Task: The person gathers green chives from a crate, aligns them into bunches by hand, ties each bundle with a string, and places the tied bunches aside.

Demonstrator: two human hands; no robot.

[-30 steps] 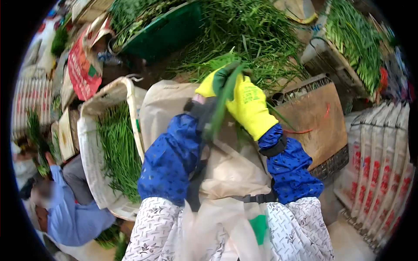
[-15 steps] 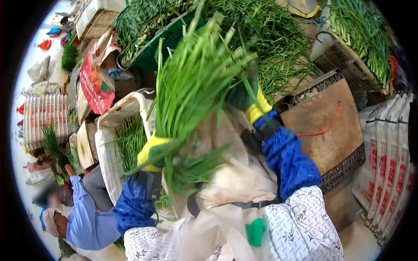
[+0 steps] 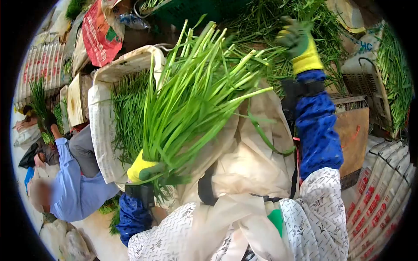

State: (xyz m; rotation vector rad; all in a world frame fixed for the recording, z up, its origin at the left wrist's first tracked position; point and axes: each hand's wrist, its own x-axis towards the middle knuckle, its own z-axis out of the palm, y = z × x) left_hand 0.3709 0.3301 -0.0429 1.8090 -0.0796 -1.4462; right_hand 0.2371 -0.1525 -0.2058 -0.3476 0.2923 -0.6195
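A fanned bunch of long green stalks (image 3: 196,95) spreads over my lap, its pale cut ends pointing up and to the right. My left hand (image 3: 146,169), in a yellow and green glove, is closed around the leafy lower end of the bunch. My right hand (image 3: 300,45), in a matching glove, is reached out at the upper right over the loose green leaves (image 3: 278,65); its fingers are blurred. One loose leaf (image 3: 265,139) curls on my pale apron (image 3: 252,169).
A white-lined basket (image 3: 102,130) of greens stands left of my lap. Beyond it sits a person (image 3: 85,187) in a blue shirt. A green bin (image 3: 191,15) is at the top. Crates (image 3: 361,74) and a brown board (image 3: 352,135) stand on the right.
My left hand, holding the bunch, has moved slightly down and left, and the bunch has fanned out. My right hand has swung away up and to the right, over the loose leaves.
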